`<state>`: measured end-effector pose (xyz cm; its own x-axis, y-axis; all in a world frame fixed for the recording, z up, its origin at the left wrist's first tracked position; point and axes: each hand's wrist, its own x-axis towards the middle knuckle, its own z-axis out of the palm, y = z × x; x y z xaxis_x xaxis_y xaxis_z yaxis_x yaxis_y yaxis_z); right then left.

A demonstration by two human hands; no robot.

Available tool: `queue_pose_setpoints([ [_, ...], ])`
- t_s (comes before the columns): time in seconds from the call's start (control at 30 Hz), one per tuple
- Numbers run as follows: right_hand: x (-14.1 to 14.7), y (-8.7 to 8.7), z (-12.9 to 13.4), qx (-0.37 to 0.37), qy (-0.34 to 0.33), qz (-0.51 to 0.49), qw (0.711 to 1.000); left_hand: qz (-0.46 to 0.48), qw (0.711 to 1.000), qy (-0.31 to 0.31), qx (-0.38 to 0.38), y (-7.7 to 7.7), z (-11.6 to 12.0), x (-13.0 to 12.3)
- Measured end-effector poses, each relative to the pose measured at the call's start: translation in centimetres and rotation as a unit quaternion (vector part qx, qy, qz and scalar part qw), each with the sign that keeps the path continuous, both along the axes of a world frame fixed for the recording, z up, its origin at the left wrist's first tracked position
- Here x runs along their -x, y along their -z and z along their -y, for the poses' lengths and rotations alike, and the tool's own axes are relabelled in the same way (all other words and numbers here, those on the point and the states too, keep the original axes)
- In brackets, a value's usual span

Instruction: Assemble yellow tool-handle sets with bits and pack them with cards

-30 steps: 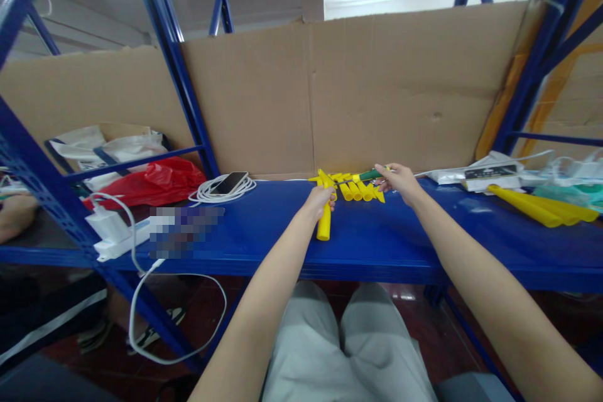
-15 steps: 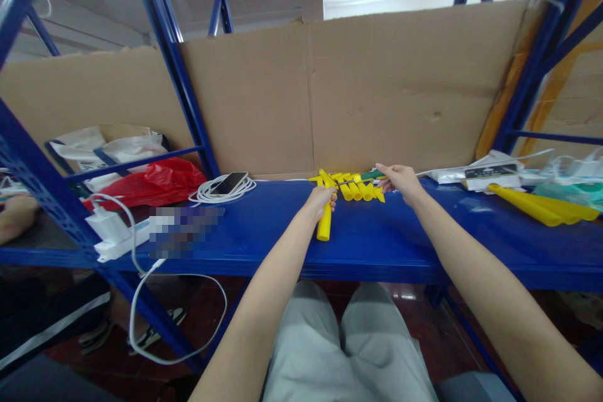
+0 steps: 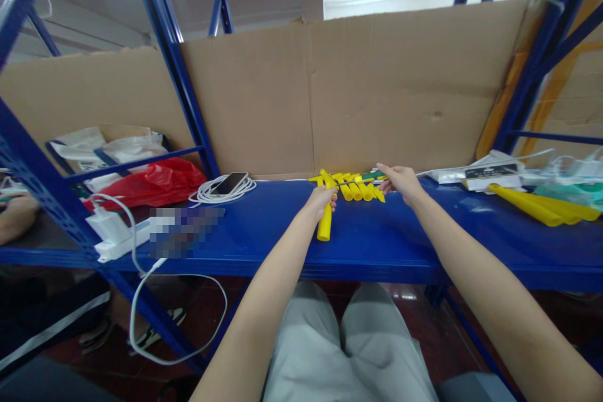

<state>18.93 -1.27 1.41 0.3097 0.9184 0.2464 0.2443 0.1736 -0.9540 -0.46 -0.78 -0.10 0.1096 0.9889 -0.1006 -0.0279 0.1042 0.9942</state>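
My left hand [image 3: 323, 200] is closed round a yellow tube-shaped piece [image 3: 324, 226], whose lower end points toward me. In my right hand [image 3: 396, 180] is the green handle of a screwdriver-like tool [image 3: 372, 175], pinched by the fingers. The thin dark shaft runs leftward to the yellow piece by my left hand; its tip is too small to make out. Behind and below the shaft lie several yellow pieces [image 3: 358, 191] in a row on the blue shelf [image 3: 264, 232].
Left are a coiled white cable [image 3: 200, 191] with a phone [image 3: 230, 183], a red bag [image 3: 155, 182] and a power strip [image 3: 114, 245]. Right lie long yellow pieces [image 3: 541, 206] and white packages [image 3: 492, 174]. Cardboard [image 3: 400, 88] stands behind. Another person's hand [image 3: 21, 217] shows far left.
Almost nothing differs. The green handle has shifted very slightly in my right hand, while my left hand and the yellow piece stay in place.
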Motion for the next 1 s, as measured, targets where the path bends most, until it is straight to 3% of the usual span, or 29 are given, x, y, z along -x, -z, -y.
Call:
queue_pose_setpoints([
  [0.53, -1.2, -0.2, -0.4, -0.006, 0.055, -0.025, 0.998, -0.001, 0.999, -0.032, -0.012, 0.2, -0.7, 0.2],
  [0.8, -0.4, 0.0, -0.2, 0.092, -0.045, 0.052, 0.993, -0.014, 0.998, -0.032, -0.05, 0.4, -0.7, 0.0],
  [1.0, -1.8, 0.8, -0.3, 0.127, -0.163, 0.144, 0.968, -0.065, 0.994, -0.04, -0.084, 0.5, -0.7, 0.2],
])
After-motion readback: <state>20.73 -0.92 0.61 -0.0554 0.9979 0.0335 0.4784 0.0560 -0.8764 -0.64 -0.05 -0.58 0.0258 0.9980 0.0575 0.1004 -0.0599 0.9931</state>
